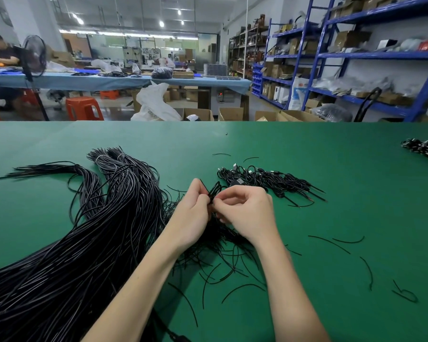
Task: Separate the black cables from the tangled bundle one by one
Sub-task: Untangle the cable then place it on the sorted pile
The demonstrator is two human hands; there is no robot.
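Both hands, left hand (195, 213) and right hand (247, 213), pinch one cable (214, 191) at centre frame; a small pile (265, 180) lies sorted upper right, while the big bundle (89, 243) at left remains.

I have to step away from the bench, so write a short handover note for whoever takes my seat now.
Left hand and right hand both pinch one looped black cable above the green table.
Big bundle lies at left, still mostly unsorted.
Pile with connectors lies behind the hands, apparently the finished ones.
Short loose strands are scattered under and right of the wrists.
Left: finish this cable, then keep drawing from the bundle.
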